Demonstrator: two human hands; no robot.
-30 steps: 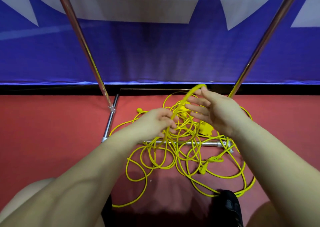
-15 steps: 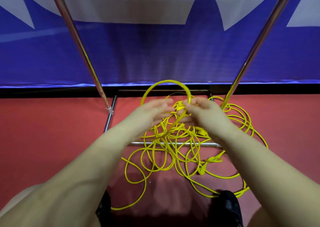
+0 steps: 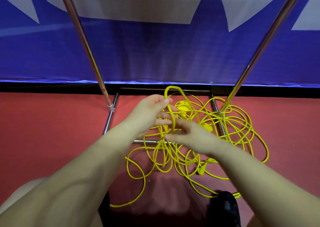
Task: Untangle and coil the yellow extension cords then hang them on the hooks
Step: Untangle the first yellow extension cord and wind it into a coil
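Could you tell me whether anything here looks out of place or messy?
Yes: the yellow extension cords lie in a loose tangle on the red floor, looped over the metal rack's base bars. None is coiled; the left hand holds up one loop.

The yellow cords (image 3: 188, 150) lie in a loose tangle on the red floor (image 3: 52, 131), loops draped across a metal rack's base bars (image 3: 147, 142). One narrow loop (image 3: 170, 105) stands lifted above the heap. Yellow plugs (image 3: 183, 109) sit among the strands.
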